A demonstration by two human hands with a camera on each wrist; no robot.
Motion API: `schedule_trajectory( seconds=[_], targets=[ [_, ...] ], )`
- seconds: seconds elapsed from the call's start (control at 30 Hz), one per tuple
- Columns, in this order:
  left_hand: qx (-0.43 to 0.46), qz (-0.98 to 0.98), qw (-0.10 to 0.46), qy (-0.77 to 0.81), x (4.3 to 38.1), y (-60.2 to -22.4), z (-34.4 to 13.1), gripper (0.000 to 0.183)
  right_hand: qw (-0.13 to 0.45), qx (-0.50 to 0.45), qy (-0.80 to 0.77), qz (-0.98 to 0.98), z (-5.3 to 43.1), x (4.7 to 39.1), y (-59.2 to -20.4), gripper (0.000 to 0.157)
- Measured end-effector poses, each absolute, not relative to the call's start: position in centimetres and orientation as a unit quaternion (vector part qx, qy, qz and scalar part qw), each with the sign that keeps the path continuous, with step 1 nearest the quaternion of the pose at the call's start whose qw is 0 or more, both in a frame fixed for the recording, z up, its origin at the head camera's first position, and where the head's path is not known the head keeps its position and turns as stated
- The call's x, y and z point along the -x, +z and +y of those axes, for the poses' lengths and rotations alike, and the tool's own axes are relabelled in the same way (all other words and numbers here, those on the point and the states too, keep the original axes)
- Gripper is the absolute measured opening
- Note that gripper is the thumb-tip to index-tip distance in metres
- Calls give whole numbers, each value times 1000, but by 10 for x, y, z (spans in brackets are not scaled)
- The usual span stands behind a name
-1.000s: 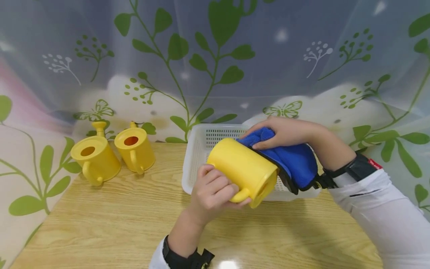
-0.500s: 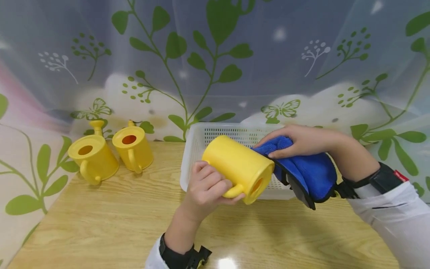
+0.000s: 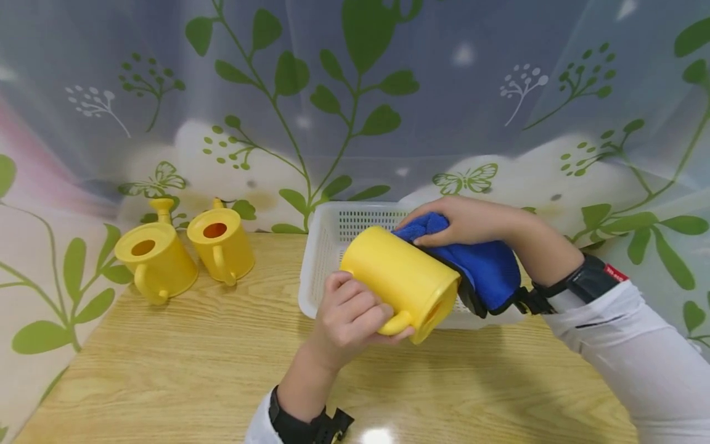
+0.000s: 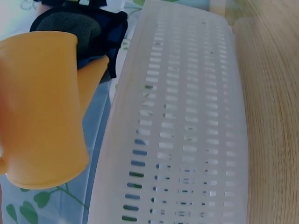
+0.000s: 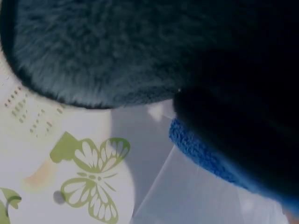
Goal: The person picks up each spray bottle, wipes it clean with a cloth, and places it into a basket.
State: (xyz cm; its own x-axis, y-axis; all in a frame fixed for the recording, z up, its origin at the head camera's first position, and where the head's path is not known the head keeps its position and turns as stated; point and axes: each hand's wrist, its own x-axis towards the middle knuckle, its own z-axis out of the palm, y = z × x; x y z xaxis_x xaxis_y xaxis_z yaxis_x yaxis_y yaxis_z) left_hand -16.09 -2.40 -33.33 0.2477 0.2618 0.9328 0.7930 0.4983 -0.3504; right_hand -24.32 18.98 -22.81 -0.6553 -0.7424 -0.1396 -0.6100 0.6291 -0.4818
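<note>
A yellow watering can (image 3: 399, 268) is held tilted over the basket by my left hand (image 3: 352, 314), whose fingers curl round its handle side. In the left wrist view the can's body (image 4: 44, 109) and spout (image 4: 91, 81) show. My right hand (image 3: 471, 222) grips a blue cloth (image 3: 479, 271) with a dark edge, thumb on top, against the can's far side. Up close in the right wrist view, the cloth's fuzzy grey side (image 5: 103, 60) and a blue fold (image 5: 201, 154) appear; the fingers there are too dark to make out.
Below the can stands a white perforated plastic basket (image 3: 318, 265) on the wooden table (image 3: 183, 364). Two more yellow watering cans, one larger (image 3: 166, 265) and one beside it (image 3: 235, 246), stand upright at the back left. A leaf-patterned curtain (image 3: 299, 142) hangs behind the table.
My right hand slid with the cloth away to the right, off the can, then came back left against it. The can shifted slightly left, then back right, still in my left hand.
</note>
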Motion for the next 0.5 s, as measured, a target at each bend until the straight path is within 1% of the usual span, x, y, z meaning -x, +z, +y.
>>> schedule_trajectory(
  seconds=[0.13, 0.33, 0.5],
  targets=[
    [443, -566, 660, -219, 164, -333, -26, 34, 135, 399, -188, 887, 193, 239, -230, 34],
    [434, -555, 673, -225, 166, -333, -30, 34, 68, 422, -140, 893, 198, 223, -237, 34],
    [430, -555, 675, -226, 167, -334, -32, 34, -17, 420, -41, 907, 196, 207, -242, 38]
  ],
)
